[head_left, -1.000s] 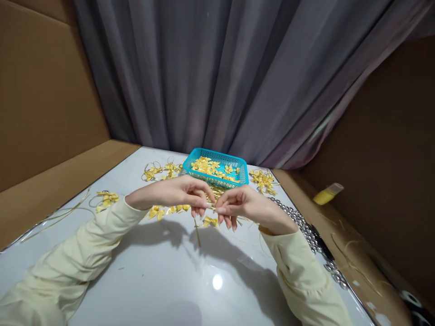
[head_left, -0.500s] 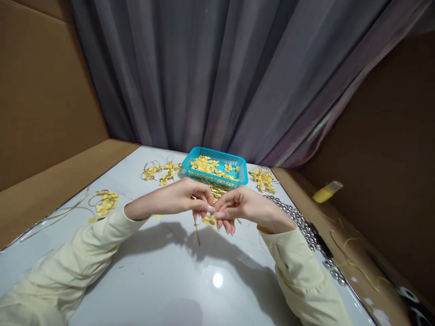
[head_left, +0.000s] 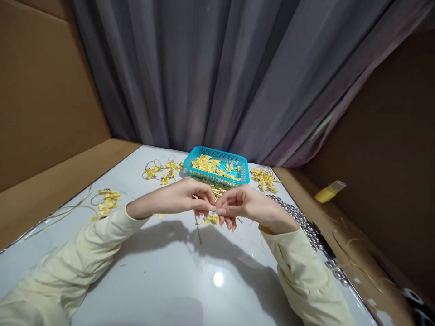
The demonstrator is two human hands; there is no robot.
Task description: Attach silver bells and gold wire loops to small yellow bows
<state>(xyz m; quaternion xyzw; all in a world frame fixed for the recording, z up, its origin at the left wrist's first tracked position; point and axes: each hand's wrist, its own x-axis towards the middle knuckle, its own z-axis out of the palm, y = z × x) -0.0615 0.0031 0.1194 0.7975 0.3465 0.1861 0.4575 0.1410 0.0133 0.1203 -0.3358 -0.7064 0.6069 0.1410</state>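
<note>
My left hand [head_left: 176, 199] and right hand [head_left: 246, 206] pinch one gold strip [head_left: 198, 228] | grip fingertip-to-fingertip | strip hangs below toward surface [head_left: 163, 271]

The left hand [head_left: 176, 198] and the right hand [head_left: 249, 206] meet fingertip to fingertip just in front of the blue basket [head_left: 216, 166], both pinching a small yellow bow [head_left: 211, 219] with a thin gold wire [head_left: 197, 227] hanging below toward the worktop [head_left: 163, 271]. The basket holds more yellow bows. Further bows [head_left: 163, 170] lie left of the basket, another cluster [head_left: 263, 177] to its right, and a few [head_left: 107, 201] far left. A string of silver beads [head_left: 306, 226] runs right of the basket
</note>
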